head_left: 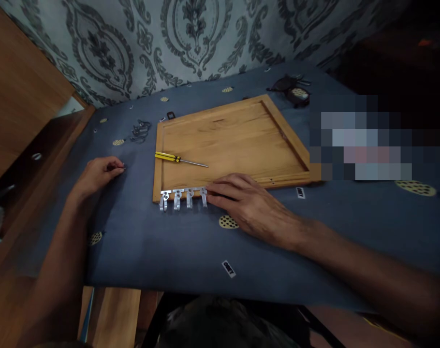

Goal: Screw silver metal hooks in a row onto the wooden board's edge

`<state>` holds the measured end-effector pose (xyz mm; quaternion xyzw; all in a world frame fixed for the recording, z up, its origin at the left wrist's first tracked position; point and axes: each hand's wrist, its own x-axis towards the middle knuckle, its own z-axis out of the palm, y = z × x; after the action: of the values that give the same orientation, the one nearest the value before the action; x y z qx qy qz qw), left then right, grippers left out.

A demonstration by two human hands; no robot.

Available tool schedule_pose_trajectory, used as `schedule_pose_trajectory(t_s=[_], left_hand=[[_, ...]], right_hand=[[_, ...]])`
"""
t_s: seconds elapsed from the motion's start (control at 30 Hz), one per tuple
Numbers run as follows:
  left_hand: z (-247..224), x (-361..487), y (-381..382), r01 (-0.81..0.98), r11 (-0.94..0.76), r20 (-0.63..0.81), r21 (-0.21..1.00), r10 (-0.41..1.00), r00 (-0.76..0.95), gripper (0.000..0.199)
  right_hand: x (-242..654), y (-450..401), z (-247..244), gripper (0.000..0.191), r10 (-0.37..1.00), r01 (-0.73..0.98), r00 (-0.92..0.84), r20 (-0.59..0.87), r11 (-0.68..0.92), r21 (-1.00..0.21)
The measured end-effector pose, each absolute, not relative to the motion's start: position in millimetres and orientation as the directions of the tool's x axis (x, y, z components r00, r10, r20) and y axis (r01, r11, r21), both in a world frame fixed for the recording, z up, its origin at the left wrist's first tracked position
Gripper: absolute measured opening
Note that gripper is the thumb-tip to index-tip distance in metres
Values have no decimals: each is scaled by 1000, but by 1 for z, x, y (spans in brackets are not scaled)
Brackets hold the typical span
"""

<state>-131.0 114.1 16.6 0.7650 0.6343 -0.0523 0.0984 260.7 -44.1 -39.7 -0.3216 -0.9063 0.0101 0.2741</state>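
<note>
- Nearest the person, blue cloth (169, 256) covers the table, giving both wrists somewhere to rest
- The right hand (249, 203) lies over the panel's near edge, fingers loosely bent and touching the end of the hook rail (183, 192), probably to steady it; from where I stand I can't tell whether it also pinches that end
- The rail sits along the near edge at the left corner, its four hooks pointing toward the person, perhaps so that they overhang the wood; it lies just left of the right hand and to the right of the left one, apart from it
- The left hand (100, 176) is off the panel's left side, thumb and fingertips drawn together; there may be something tiny between them, too small to tell
- The framed wooden panel (220, 140) lies flat, which likely makes its edge easy to reach
- A yellow-handled screwdriver (167, 156) rests on it, handle to the left, within reach of both hands and held by neither
- Farther off, loose metal pieces (140, 130) are heaped beyond the left hand, apart from the panel, perhaps to keep them together
- At the back, dark objects (290, 89) lie near the panel's far right corner, before the patterned wall (194, 38)
</note>
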Motion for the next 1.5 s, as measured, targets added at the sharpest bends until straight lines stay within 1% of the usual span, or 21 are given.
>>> schedule_pose_trajectory(t_s=[0.17, 0.27, 0.37, 0.43, 0.53, 0.67, 0.73, 0.83, 0.93, 0.97, 1.0, 1.1, 1.23, 1.5], left_hand=[[17, -135, 113, 977, -190, -218, 98, 954, 208, 36], [17, -133, 108, 972, -203, -187, 120, 957, 222, 36], [18, -131, 103, 965, -203, -129, 168, 965, 226, 34], [20, -129, 100, 954, -200, -75, 222, 972, 221, 32], [27, -123, 94, 914, -213, 44, 346, 976, 211, 29], [44, -94, 77, 805, -297, 208, 513, 953, 219, 22], [51, -70, 64, 749, -358, 244, 558, 933, 265, 20], [58, -28, 42, 678, -434, 207, 593, 896, 393, 20], [58, 10, 26, 621, -507, 130, 598, 826, 548, 14], [57, 20, 23, 582, -566, 97, 585, 761, 642, 11], [57, 28, 21, 552, -612, 87, 566, 710, 699, 10], [55, 45, 21, 478, -716, 73, 510, 589, 805, 11], [52, 50, 29, 458, -756, 24, 468, 529, 848, 13], [47, 52, 34, 476, -760, -32, 442, 517, 855, 15]], right_hand=[[260, -43, -40, 40, 575, 569, -644, 505, 801, -188], [261, -44, -39, 39, 577, 568, -650, 495, 801, -187], [261, -44, -37, 40, 584, 571, -657, 477, 798, -192], [261, -45, -37, 39, 581, 568, -658, 480, 801, -191], [260, -45, -36, 37, 569, 562, -652, 501, 806, -185], [260, -45, -35, 35, 577, 572, -651, 492, 800, -181], [260, -45, -35, 34, 574, 575, -647, 502, 800, -174], [260, -45, -34, 33, 557, 565, -646, 521, 809, -164], [259, -46, -33, 35, 572, 572, -652, 499, 802, -172], [259, -46, -33, 36, 580, 579, -647, 495, 796, -177], [259, -46, -33, 36, 588, 585, -641, 494, 790, -182], [258, -46, -34, 33, 593, 587, -627, 505, 786, -193], [258, -46, -34, 33, 590, 571, -631, 503, 793, -213], [257, -47, -34, 28, 601, 597, -617, 508, 778, -196]])
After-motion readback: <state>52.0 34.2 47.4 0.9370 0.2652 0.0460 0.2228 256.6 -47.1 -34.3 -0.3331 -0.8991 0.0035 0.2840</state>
